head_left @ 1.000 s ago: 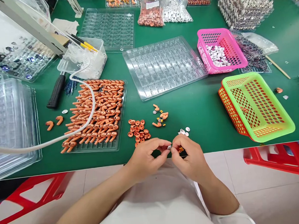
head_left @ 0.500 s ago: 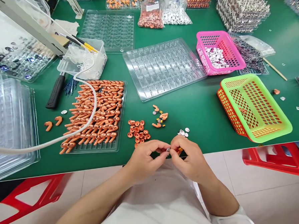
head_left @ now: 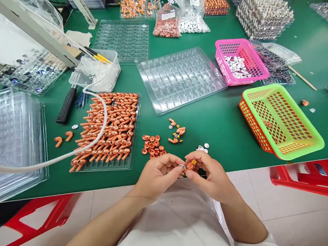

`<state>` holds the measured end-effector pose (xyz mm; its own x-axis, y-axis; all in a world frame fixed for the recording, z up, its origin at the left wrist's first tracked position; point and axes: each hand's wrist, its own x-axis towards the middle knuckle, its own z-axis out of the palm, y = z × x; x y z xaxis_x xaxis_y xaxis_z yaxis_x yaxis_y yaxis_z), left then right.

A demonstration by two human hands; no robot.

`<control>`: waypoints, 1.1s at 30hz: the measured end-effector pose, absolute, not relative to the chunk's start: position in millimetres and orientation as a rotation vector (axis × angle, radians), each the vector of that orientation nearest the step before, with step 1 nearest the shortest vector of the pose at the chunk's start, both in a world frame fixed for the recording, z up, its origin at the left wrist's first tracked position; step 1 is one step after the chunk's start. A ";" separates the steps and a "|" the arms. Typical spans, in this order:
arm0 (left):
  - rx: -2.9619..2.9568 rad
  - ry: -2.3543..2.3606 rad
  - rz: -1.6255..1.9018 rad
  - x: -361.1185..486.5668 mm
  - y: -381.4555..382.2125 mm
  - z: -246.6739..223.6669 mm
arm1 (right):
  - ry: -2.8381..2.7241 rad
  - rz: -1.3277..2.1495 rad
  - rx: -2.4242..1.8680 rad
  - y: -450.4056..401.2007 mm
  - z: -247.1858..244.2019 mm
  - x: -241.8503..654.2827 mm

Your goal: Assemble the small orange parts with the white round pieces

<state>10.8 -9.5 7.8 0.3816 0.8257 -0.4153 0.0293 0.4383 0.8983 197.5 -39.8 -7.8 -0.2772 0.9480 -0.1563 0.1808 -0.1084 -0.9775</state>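
Observation:
At the table's front edge my left hand (head_left: 160, 176) pinches a small silver disc (head_left: 182, 166) between thumb and fingertips. Close against it, my right hand (head_left: 209, 174) is closed on an orange earbud shell (head_left: 189, 166) with a yellow piece (head_left: 194, 161) on it. The disc and the shell meet between the fingertips; whether they are joined I cannot tell. Just beyond my left hand lies a pile of round orange caps (head_left: 153, 142). Several orange earbud parts (head_left: 181, 131) with small yellow pieces lie farther off. White discs (head_left: 206, 145) sit beyond my right hand.
A tray of orange earbud shells (head_left: 106, 129) is at left, crossed by a white cable (head_left: 105, 120). Clear plastic trays (head_left: 180, 80) lie mid-table. Right stand a pink basket (head_left: 256, 79) with white pieces and a green basket (head_left: 305, 145). Red stools (head_left: 307, 181) flank the front edge.
My hands have opened out slightly around the parts, so the orange shell and yellow piece now show more. The whole view has shifted a little.

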 end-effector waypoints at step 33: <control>1.019 1.238 0.647 18.2 -6.6 5.8 | -1.452 1.184 -1.282 -48.7 -22.0 182.9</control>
